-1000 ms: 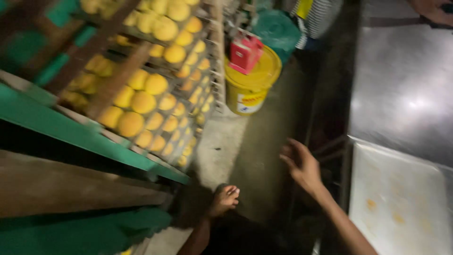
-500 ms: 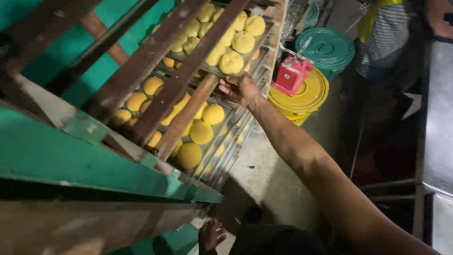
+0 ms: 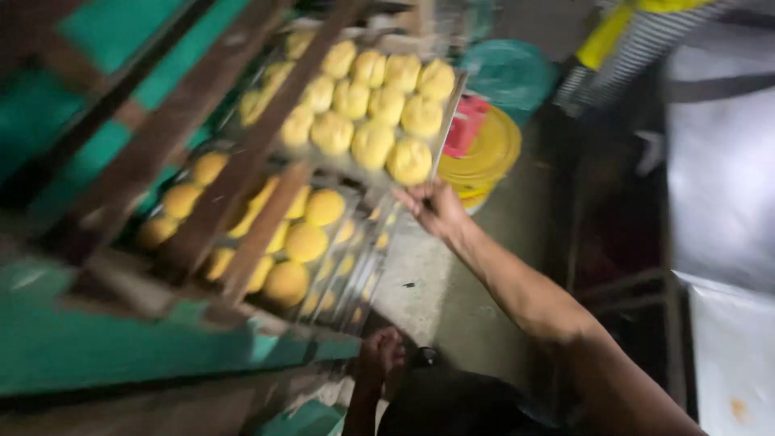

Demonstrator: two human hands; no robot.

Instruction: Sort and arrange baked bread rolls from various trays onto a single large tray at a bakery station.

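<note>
A metal tray [image 3: 446,121] of round yellow dough buns [image 3: 371,141] sticks out of a wooden and green rack [image 3: 161,339]. My right hand [image 3: 432,208] grips this tray at its near right corner, arm stretched up from the lower right. Below it more trays of yellow buns [image 3: 303,242] sit in the rack. My left hand [image 3: 379,355] hangs low by the rack's green bottom rail with fingers curled; blur hides whether it holds anything.
A yellow bucket [image 3: 492,153] with a red object [image 3: 467,125] on it stands on the concrete floor [image 3: 452,299] beyond the rack, next to a teal lid [image 3: 508,73]. A person in striped clothes [image 3: 613,48] is at top right. A metal table [image 3: 718,161] with a white sheet [image 3: 731,355] runs along the right.
My right hand rose from low on the right to the rack and took hold of the upper tray's corner. The tray now sticks out further.
</note>
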